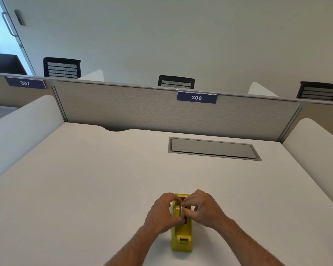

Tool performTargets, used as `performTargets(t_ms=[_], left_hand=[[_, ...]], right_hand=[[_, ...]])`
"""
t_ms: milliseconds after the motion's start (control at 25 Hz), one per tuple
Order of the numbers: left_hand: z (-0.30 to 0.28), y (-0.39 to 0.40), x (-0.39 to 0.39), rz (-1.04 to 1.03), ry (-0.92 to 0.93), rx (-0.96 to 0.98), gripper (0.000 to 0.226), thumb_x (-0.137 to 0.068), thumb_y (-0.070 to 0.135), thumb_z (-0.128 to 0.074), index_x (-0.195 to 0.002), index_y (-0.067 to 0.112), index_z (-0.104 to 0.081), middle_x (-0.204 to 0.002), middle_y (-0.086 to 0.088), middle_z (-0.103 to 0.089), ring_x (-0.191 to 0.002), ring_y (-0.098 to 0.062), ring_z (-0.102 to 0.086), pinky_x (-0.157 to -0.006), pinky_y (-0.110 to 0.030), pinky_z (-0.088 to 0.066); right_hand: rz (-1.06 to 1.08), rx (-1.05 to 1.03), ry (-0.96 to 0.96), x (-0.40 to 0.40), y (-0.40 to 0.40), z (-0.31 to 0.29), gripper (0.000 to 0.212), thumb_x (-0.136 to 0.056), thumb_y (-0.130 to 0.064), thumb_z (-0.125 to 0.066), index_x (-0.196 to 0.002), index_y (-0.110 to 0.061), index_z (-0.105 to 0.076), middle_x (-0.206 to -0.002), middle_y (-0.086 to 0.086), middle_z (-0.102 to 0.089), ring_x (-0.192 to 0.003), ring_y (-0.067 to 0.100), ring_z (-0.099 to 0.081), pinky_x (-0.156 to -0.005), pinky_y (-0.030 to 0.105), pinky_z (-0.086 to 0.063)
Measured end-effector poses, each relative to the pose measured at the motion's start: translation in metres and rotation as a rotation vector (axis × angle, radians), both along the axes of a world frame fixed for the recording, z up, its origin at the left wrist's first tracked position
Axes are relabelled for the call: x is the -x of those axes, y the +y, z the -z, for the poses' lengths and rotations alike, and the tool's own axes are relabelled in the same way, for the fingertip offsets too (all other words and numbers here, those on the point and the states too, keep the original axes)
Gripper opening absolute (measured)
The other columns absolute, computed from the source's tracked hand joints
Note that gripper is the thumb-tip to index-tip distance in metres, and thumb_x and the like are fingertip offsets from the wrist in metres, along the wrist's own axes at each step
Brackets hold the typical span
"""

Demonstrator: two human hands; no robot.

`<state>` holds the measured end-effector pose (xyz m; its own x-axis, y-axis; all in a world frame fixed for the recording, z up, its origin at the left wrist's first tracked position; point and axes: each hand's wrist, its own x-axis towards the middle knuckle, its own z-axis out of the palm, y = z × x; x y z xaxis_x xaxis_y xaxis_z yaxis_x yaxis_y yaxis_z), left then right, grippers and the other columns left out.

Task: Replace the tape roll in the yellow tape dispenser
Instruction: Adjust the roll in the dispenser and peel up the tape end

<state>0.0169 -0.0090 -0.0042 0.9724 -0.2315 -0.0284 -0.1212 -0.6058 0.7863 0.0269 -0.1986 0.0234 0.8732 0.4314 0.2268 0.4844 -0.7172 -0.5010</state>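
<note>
Yellow tape dispenser (182,235): stands on the white tabletop (85,179), near its front edge and a little right of centre, long axis running away from the person, cutter end nearest the camera.

Tape roll (181,211): seated in the dispenser's well, on edge; only a narrow pale strip of it shows between the two hands.

Left hand (162,214): at the left side of the dispenser; fingers curled, thumb and fingertips pinching the roll from the left.

Right hand (204,209): at the right side of the dispenser; fingers curled, pinching the roll from the right. The two hands' fingertips meet over the well.

Grey flap (213,148): a rectangular lid set flush into the tabletop, toward the back and right, well apart from the dispenser.

Partition (123,110): grey panel along the back edge of the tabletop, bearing a blue label "306" (197,97); a second label "307" (25,83) is on the panel to the left.

Side screens (21,123): white, rounded, one at each side of the tabletop.

Chairs (62,67): three black backs visible beyond the partition.

Glass door (6,25): far left, with a metal handle.
</note>
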Motion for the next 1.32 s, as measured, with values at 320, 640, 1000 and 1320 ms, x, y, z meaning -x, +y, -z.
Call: performTargets(t_ms=[320,640,1000,1320], left_hand=[[-0.001,-0.0007,-0.0004,-0.001,-0.004,-0.02,0.056,-0.056,0.051,-0.081,-0.106,0.044,-0.058,-0.118,0.028,-0.048,-0.106,-0.003,-0.052,-0.087,-0.021,-0.051],[0.0011,-0.0012,0.0,0.01,-0.041,-0.025,0.057,-0.06,0.057,-0.079,-0.111,0.043,-0.058,-0.121,0.026,-0.05,-0.107,-0.001,-0.052,-0.092,-0.022,-0.051],[-0.0009,-0.0022,0.0005,-0.012,-0.006,-0.029,0.055,-0.056,0.053,-0.081,-0.105,0.045,-0.058,-0.115,0.031,-0.047,-0.102,0.001,-0.051,-0.085,-0.021,-0.051],[-0.0042,-0.0029,0.0013,-0.017,0.001,-0.043,0.055,-0.059,0.048,-0.083,-0.108,0.043,-0.058,-0.119,0.026,-0.047,-0.103,-0.002,-0.051,-0.085,-0.022,-0.051]], right_hand=[[0.004,0.004,0.023,-0.0032,-0.0001,-0.0019,0.013,-0.08,-0.034,-0.068,-0.087,-0.029,-0.079,-0.087,-0.018,-0.075,-0.085,0.005,-0.058,-0.072,0.027,-0.051],[-0.002,0.052,0.021,0.0007,-0.0019,0.0006,0.035,-0.069,-0.046,-0.069,-0.1,-0.031,-0.073,-0.093,-0.019,-0.071,-0.092,0.005,-0.052,-0.065,0.023,-0.053],[0.0,0.009,0.025,-0.0033,-0.0007,-0.0013,0.015,-0.079,-0.038,-0.07,-0.089,-0.031,-0.078,-0.085,-0.02,-0.074,-0.087,0.005,-0.057,-0.068,0.025,-0.053],[0.008,-0.024,0.032,-0.0027,0.0003,-0.0001,0.012,-0.082,-0.032,-0.068,-0.087,-0.03,-0.078,-0.085,-0.02,-0.075,-0.085,0.002,-0.057,-0.072,0.018,-0.046]])
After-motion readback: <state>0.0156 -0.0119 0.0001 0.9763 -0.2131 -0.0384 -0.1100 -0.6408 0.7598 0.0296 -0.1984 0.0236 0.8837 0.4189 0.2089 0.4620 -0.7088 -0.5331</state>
